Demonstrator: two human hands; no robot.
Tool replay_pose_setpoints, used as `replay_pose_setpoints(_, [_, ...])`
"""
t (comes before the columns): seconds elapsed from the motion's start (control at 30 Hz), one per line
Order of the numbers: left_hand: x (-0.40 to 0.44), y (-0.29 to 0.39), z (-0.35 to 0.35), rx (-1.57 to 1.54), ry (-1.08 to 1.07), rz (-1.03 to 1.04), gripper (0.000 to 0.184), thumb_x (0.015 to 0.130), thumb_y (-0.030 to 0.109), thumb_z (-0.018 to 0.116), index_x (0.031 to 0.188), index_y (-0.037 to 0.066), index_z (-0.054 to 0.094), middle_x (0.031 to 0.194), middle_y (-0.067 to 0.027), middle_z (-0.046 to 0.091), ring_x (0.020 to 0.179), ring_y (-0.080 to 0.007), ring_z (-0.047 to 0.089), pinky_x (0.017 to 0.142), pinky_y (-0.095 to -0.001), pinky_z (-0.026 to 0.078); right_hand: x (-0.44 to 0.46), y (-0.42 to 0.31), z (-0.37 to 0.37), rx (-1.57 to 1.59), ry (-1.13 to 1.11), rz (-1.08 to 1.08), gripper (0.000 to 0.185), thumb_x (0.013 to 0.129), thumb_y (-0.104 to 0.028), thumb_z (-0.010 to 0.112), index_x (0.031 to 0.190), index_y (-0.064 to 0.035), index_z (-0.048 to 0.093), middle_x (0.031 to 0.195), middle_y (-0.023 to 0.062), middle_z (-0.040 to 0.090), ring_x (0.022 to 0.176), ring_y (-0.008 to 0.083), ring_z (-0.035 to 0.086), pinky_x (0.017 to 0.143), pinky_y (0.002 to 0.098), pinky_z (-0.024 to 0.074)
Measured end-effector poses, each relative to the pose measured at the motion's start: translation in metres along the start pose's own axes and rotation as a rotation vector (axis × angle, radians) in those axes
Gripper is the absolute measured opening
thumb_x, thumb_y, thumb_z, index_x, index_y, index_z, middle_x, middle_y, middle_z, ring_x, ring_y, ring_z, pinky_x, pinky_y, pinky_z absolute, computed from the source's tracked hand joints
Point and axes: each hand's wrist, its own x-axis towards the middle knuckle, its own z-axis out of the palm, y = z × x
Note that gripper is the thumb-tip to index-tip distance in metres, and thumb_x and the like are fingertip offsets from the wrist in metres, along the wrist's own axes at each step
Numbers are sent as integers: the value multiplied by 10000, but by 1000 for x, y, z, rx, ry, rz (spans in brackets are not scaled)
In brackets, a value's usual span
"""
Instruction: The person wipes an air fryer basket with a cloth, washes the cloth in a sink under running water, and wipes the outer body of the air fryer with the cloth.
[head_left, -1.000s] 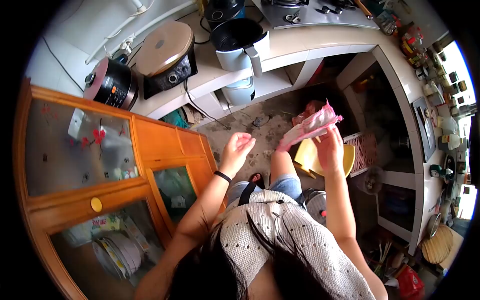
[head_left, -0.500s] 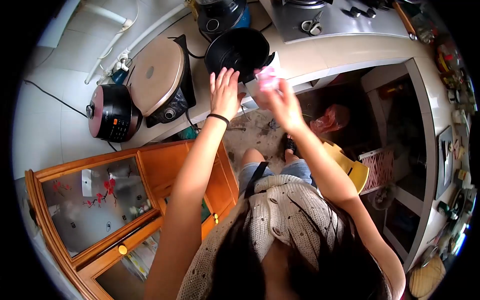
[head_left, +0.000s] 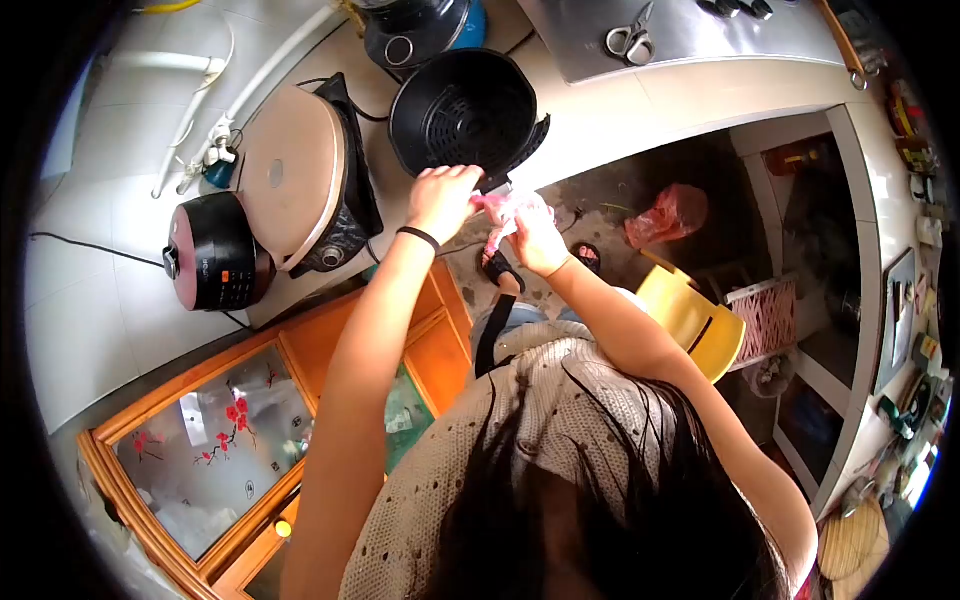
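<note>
A round black air fryer basket (head_left: 465, 115) with a slotted bottom stands tilted toward me at the counter's front edge. My left hand (head_left: 442, 205), a dark band at its wrist, is closed at the near rim of the basket, its thumb side on the end of a crumpled, thin pink-and-white cloth (head_left: 508, 212). Gripping the bulk of that cloth is my right hand (head_left: 540, 240), just below the basket's handle side. Part of the cloth hangs down between the hands. The left fingertips are partly hidden.
Left of the basket are a round electric griddle (head_left: 290, 175) and a dark rice cooker (head_left: 220, 250). Scissors (head_left: 630, 40) lie on the steel stove top. Below stand a wooden cabinet (head_left: 300, 370) and a yellow chair (head_left: 690, 315); a red plastic bag (head_left: 670, 215) is on the floor.
My right hand has come down and left with the cloth, close to my left hand. The left fingers, stretched over the basket before, are now curled. The view has shifted.
</note>
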Motion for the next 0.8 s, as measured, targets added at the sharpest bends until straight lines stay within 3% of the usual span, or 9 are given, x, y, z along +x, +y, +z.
replay_pose_setpoints(0.17, [-2,-9,1,-49,12,35,332,700,200,662,1001,89,572,926,-71,627,895,-255,587,792,-366,447,-19,-7,-22,609,-33,481,385,912,-289,381,1163,-37,528,1122,206,564,1074,354,522,906,398,414])
replay_pose_setpoints(0.23, [-4,-8,-3,-123,86,4,341,704,210,673,998,69,576,925,-90,633,887,-272,599,769,-366,465,-49,20,-28,175,-394,767,377,930,-312,387,1162,-51,527,1111,223,571,1030,342,563,875,385,437])
replay_pose_setpoints(0.37, [-13,17,-23,-305,194,-183,388,701,215,701,1006,14,571,900,-157,631,859,-318,608,733,-380,485,-82,51,-59,218,353,851,351,957,-315,393,1153,-50,512,1034,201,603,948,284,598,833,360,456])
replay_pose_setpoints(0.47, [-19,31,-29,-434,299,-239,383,720,232,689,999,1,564,868,-172,623,809,-343,608,692,-379,482,-49,12,-130,382,547,686,389,977,-320,345,1141,0,493,909,137,577,820,220,552,780,341,453])
replay_pose_setpoints(0.53, [-23,42,-33,-498,328,-278,357,746,248,673,979,-1,567,832,-187,615,779,-356,608,665,-379,478,-36,-12,-162,371,519,546,407,992,-305,279,1109,18,496,937,130,545,849,208,518,795,347,433])
replay_pose_setpoints(0.57, [-26,48,-35,-525,335,-293,355,746,248,674,974,-1,568,824,-188,615,773,-357,609,659,-380,477,-33,-30,-184,509,231,821,398,990,-264,250,1112,12,508,1003,149,543,933,224,517,852,355,415])
replay_pose_setpoints(0.67, [-29,69,-37,-540,364,-366,333,755,246,662,961,1,571,784,-192,610,742,-366,607,634,-386,472,18,-99,-197,86,68,34,360,885,-265,463,1157,-35,510,1123,173,527,1044,292,512,878,369,415])
replay_pose_setpoints(0.73, [-29,87,-40,-672,408,-352,314,778,230,639,996,12,581,868,-184,632,824,-335,625,692,-359,484,19,-109,-157,-112,186,-140,527,748,-255,601,1242,-107,496,1280,164,449,1120,316,462,939,415,357])
replay_pose_setpoints(0.8, [-35,101,-46,-705,416,-405,312,778,191,642,1031,18,585,961,-173,642,908,-297,629,754,-334,485,28,-120,-154,-399,290,-205,504,697,-209,584,1193,-123,558,1185,130,530,1034,274,516,884,402,373])
